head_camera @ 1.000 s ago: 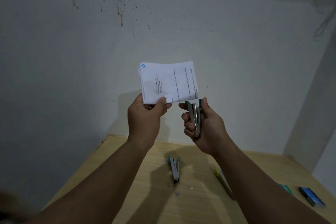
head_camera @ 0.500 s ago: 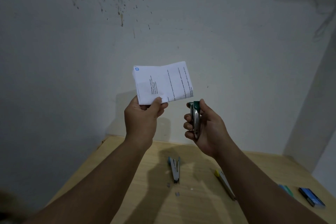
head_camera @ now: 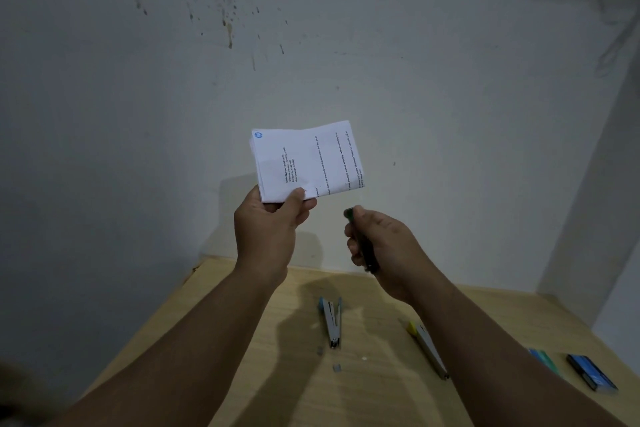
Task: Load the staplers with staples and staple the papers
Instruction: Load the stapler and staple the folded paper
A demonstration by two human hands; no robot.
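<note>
I note my left hand (head_camera: 273, 229) raised in front of the wall, thumb and fingers pinching the lower left corner of the folded papers (head_camera: 306, 161). My right hand (head_camera: 379, 241) is curled round a dark green stapler (head_camera: 360, 243), held just below and to the right of the sheets, apart from them. The stapler's nose is not on the paper at this moment.

Progress, as I judge it: I cannot find a staple anywhere on the visible face of the papers, so I cannot confirm this bundle is fastened. Two more staplers lie on the wooden table (head_camera: 242, 340) below: a blue stapler (head_camera: 331, 324) with its arm lying beside its base, and a yellow-tipped stapler (head_camera: 427, 348) to its right. Whether either is loaded I cannot tell. Small staple strips (head_camera: 320, 351) lie loose beside the blue one, which suggests loading is unfinished. Two staple boxes (head_camera: 593, 373) sit at the right edge.

Obscured: most of the held stapler is buried in my fist and blurred; its jaws cannot be read. The far box is partly covered by my right forearm, and the lighting is dim throughout
</note>
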